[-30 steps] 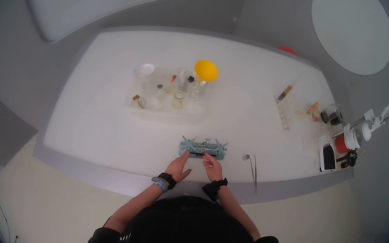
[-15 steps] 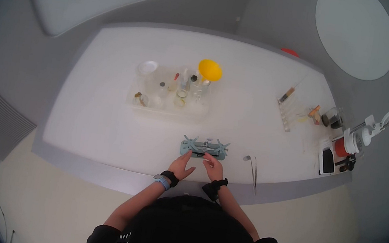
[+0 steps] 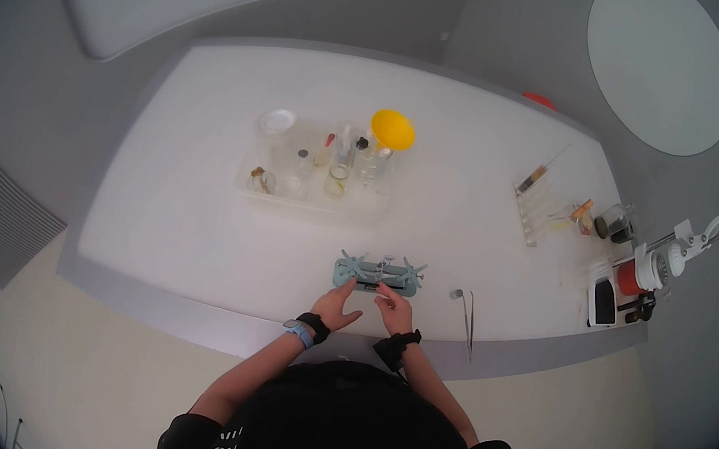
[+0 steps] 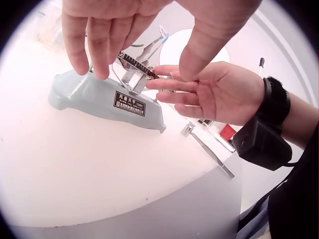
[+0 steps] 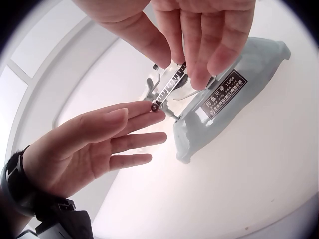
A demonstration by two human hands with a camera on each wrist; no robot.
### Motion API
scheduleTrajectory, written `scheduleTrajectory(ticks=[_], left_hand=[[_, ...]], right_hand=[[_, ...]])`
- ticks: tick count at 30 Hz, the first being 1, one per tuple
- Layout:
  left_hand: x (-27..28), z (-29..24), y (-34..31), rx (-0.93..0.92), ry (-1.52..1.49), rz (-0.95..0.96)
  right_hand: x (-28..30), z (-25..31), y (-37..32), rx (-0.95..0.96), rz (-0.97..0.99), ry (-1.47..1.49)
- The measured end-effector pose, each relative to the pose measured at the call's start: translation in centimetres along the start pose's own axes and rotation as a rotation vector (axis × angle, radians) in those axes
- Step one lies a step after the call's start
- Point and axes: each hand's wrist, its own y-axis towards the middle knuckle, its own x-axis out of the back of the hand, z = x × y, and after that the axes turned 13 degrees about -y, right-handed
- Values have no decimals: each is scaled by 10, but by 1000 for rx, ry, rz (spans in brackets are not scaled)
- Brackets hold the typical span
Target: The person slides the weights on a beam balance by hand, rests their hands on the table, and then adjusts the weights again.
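Note:
A pale blue-green tray balance (image 3: 338,278) stands near the table's front edge, cross-shaped supports at both ends. The wrist views show its dark nameplate (image 4: 129,103) and graduated beam (image 5: 171,88). My left hand (image 3: 335,307) is at the balance's left side. Its straight fingers reach the beam's end in the right wrist view. My right hand (image 3: 396,313) is opposite, palm turned inward, fingers extended, with thumb and index fingertips close by the beam's other end. Right of the balance lie tweezers (image 3: 470,326) and a small metal weight (image 3: 456,293).
A clear plastic bin (image 3: 306,210) behind the balance holds several bottles and jars, with a yellow funnel (image 3: 393,129) over it. At right are a test-tube rack (image 3: 526,218), dark-filled jars (image 3: 621,229) and a white lever press (image 3: 648,262) beside a white device (image 3: 604,294).
The head view has shifted slightly, so the table's contents sit a little differently in frame. Both hands stay at the balance, with barely any movement of the fingers.

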Motion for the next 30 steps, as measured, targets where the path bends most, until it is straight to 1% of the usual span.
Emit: scheduleTrajectory(ticks=[8, 13, 16, 20, 23, 25, 30], left_hand=[[1, -1, 0, 20, -5, 21], [2, -2, -1, 57, 0, 41], [0, 1, -1, 24, 1, 27], [-1, 4, 0, 43, -8, 43], [-1, 5, 0, 36, -10, 42], [0, 3, 0, 41, -37, 36], [0, 3, -1, 52, -40, 33]], right_hand=[[1, 3, 0, -13, 14, -12], [1, 6, 1, 17, 6, -39], [2, 9, 0, 6, 7, -47], [1, 7, 1, 10, 8, -47], [1, 8, 0, 28, -4, -31], [1, 10, -1, -3, 3, 1], [0, 7, -2, 3, 8, 19]])
